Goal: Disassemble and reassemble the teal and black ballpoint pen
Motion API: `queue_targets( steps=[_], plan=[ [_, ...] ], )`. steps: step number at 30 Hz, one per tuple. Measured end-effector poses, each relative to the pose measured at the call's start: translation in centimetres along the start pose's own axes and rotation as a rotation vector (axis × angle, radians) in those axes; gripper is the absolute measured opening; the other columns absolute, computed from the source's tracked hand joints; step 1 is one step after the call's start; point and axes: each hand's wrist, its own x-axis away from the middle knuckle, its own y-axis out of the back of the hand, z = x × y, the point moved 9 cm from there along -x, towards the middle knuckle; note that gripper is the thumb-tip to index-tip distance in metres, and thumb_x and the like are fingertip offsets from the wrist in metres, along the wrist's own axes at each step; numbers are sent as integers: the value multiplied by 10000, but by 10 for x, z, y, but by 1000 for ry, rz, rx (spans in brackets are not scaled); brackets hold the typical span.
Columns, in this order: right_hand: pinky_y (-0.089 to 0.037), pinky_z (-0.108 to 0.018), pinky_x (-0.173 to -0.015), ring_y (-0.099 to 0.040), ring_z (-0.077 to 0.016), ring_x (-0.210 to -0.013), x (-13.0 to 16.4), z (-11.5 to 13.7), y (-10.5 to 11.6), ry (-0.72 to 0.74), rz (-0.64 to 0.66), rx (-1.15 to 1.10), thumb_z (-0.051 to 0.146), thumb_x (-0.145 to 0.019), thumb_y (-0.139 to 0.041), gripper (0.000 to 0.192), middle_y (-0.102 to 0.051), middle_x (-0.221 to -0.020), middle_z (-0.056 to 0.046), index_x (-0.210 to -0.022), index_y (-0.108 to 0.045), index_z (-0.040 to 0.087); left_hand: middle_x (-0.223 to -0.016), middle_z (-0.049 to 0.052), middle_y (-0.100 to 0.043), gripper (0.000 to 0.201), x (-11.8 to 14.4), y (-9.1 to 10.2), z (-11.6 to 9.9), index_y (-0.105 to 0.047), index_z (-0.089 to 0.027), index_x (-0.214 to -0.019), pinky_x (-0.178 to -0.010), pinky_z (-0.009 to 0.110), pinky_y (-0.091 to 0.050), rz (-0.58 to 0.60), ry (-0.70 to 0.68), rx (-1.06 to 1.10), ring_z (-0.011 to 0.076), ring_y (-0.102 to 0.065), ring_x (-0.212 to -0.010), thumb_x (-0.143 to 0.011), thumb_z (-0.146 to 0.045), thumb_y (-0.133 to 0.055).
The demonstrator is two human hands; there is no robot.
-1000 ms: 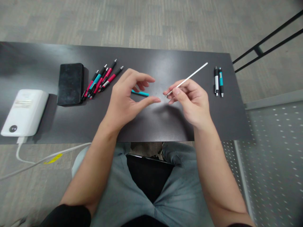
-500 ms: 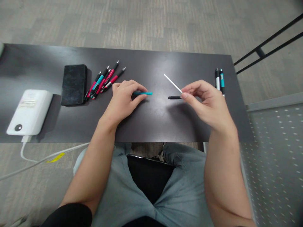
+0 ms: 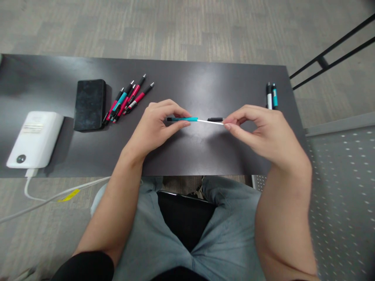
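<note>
Refill now level, its tip in the teal barrel; a moment ago it pointed up and away.

Head view: a dark table (image 3: 187, 84) stands on grey carpet, with a pen pile (image 3: 127, 98), black case (image 3: 89, 104), white box (image 3: 34, 139) and two pens (image 3: 271, 95), partly hidden by the right hand (image 3: 265, 130). That hand pinches the refill (image 3: 209, 121). The left hand (image 3: 156, 127) pinches the barrel (image 3: 182, 119) between thumb and fingertips. A black piece (image 3: 215, 119) lies just behind.

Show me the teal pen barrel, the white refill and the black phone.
teal pen barrel (image 3: 187, 119), head view, middle of the teal tube
white refill (image 3: 209, 121), head view, bare middle stretch
black phone (image 3: 89, 104), head view, centre of its face
</note>
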Motion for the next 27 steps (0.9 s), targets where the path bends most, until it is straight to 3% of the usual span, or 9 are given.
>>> queue_targets(
  steps=[8,12,19,27],
  plan=[
    [-773,-636,-969,-828,-388,-982,-9,15,-23,-33,-29,-61,514,-1088,-1019,114,-908,-1072,-59,-1104,-939,435,-995,51,-911,551,-2,-20,-18,-966,-341,-1085,-1004,501,-657,47,23,7,305,-816,-920,-1116,-889,-915],
    [-758,-602,-919,-822,-361,-941,-9,23,-25,5,-91,-91,496,-1133,-984,127,-889,-1038,-51,-1073,-906,416,-1013,43,-912,534,-1,-22,-24,-962,-326,-1113,-993,480,-647,30,9,29,279,-821,-913,-1158,-854,-894],
    [-767,-645,-925,-853,-402,-978,-7,28,-17,3,-94,-65,565,-1087,-1042,189,-892,-1003,-50,-1023,-916,440,-1016,63,-921,605,-3,-19,-25,-953,-338,-1082,-949,529,-698,31,27,107,317,-842,-941,-1096,-941,-918],
    [-737,-634,-858,-840,-382,-904,-6,34,-18,33,-80,-53,476,-1130,-981,164,-897,-993,-46,-994,-901,431,-1012,66,-909,594,-3,-21,-27,-964,-331,-1070,-907,502,-704,-2,12,129,299,-823,-926,-1094,-924,-934]
  ],
)
